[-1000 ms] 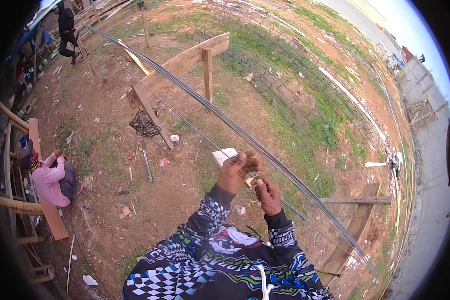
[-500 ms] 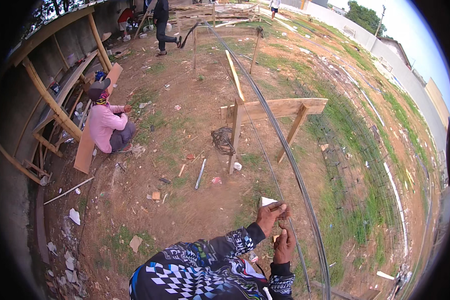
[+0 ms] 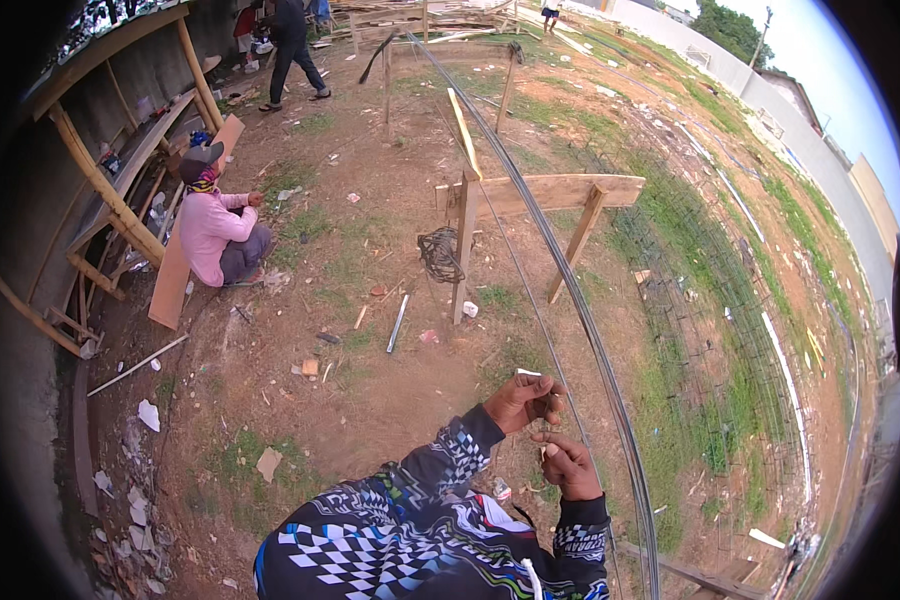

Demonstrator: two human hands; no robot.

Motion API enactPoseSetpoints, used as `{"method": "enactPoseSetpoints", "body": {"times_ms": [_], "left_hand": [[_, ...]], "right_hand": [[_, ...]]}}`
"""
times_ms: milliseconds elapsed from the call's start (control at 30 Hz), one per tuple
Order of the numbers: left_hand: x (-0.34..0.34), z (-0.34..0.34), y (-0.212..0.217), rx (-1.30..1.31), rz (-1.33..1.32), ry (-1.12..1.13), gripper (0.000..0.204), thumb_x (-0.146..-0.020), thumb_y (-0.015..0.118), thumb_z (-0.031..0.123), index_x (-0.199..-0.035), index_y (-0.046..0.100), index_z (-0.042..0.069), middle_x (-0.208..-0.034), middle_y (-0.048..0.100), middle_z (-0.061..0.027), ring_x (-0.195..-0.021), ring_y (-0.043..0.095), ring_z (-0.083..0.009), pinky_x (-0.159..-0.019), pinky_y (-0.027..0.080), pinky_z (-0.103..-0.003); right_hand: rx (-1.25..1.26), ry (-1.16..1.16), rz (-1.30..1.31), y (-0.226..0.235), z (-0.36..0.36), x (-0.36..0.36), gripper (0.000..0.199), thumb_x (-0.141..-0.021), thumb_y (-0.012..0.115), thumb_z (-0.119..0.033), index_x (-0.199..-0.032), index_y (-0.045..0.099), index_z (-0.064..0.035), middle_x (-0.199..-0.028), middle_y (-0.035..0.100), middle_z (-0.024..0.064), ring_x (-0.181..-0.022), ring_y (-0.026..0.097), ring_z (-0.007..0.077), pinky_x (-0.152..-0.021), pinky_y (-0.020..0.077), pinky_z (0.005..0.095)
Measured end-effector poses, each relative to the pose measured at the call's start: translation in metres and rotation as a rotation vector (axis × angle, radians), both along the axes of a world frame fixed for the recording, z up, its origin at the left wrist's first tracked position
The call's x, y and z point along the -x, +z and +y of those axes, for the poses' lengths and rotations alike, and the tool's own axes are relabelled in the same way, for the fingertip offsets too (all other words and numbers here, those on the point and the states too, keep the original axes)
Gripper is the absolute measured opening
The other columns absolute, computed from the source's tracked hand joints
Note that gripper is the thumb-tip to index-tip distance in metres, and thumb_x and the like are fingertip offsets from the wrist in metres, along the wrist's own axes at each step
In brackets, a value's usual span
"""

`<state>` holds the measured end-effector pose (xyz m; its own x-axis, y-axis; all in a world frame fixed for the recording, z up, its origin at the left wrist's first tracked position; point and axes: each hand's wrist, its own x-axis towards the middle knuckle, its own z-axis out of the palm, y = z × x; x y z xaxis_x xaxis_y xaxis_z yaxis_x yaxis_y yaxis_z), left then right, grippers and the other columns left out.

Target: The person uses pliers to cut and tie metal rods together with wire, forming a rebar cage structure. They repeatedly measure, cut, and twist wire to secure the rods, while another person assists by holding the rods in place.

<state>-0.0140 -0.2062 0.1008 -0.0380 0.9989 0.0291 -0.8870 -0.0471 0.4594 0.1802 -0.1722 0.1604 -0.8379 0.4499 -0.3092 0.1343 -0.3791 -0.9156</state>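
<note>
The one camera sits on the person's head and looks down and forward, close over the two hands (image 3: 545,430) and far out across the dirt yard (image 3: 370,390), its edges bent round.

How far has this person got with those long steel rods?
Done: long steel rods already lie across a wooden trestle, and finished-looking rebar cages lie on the grass. In hand: the left hand and right hand meet beside the rods, pinching something small; I cannot tell what. Left: the rods by the hands look bare, and a coil of wire hangs on the trestle.
</note>
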Motion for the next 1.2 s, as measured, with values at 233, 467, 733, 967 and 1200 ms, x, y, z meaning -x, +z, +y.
{"method": "enactPoseSetpoints", "body": {"times_ms": [233, 467, 733, 967, 1200], "left_hand": [[-0.038, -0.005, 0.009, 0.285, 0.414, 0.251, 0.044, -0.095, 0.06, 0.028, -0.125, 0.056, -0.003, -0.097, 0.068, -0.0145, -0.074, 0.067, -0.0202, -0.073, 0.054, -0.031], [-0.075, 0.002, 0.024, 0.253, 0.509, 0.365, 0.027, -0.092, 0.064, 0.022, -0.106, 0.066, 0.0, -0.086, 0.069, -0.0113, -0.07, 0.068, -0.019, -0.064, 0.056, -0.029], [-0.097, -0.009, 0.011, -0.149, 0.132, 0.021, 0.015, -0.083, 0.072, 0.016, -0.086, 0.068, 0.001, -0.072, 0.067, -0.0105, -0.066, 0.066, -0.0252, -0.068, 0.055, -0.04], [-0.097, -0.025, 0.071, -0.172, 1.162, -0.516, 0.02, -0.08, 0.078, 0.016, -0.079, 0.069, -0.002, -0.065, 0.063, -0.0018, -0.062, 0.059, -0.0064, -0.058, 0.05, -0.024], [-0.095, -0.027, 0.035, 0.0, 0.742, -0.123, 0.015, -0.092, 0.061, 0.011, -0.095, 0.068, -0.002, -0.079, 0.067, -0.0071, -0.067, 0.064, -0.0124, -0.06, 0.053, -0.028]], "right_hand": [[-0.128, -0.112, -0.088, -0.008, -0.012, -0.033, 0.027, -0.097, 0.052, -0.016, -0.12, 0.062, -0.0058, -0.061, 0.037, -0.0082, -0.049, 0.03, 0.0029, -0.046, 0.0219, 0.0217], [0.144, -0.274, 0.049, -0.012, -0.025, -0.065, 0.03, -0.097, 0.052, -0.021, -0.12, 0.059, -0.0009, -0.059, 0.032, -0.009, -0.046, 0.028, 0.0033, -0.044, 0.0201, 0.0214], [0.319, -0.097, 0.104, -0.022, -0.021, -0.111, 0.028, -0.095, 0.057, -0.022, -0.113, 0.061, -0.0004, -0.059, 0.032, -0.0087, -0.047, 0.028, 0.0033, -0.044, 0.0199, 0.022], [-0.304, 0.13, -0.231, -0.013, -0.001, -0.14, 0.024, -0.093, 0.061, -0.026, -0.101, 0.068, -0.0036, -0.063, 0.044, -0.0087, -0.057, 0.035, 0.0031, -0.051, 0.0262, 0.023], [-0.036, -0.114, -0.221, -0.028, -0.013, -0.128, 0.022, -0.094, 0.059, -0.024, -0.097, 0.067, -0.0032, -0.061, 0.043, -0.008, -0.053, 0.034, 0.0033, -0.048, 0.0247, 0.0239]]}}
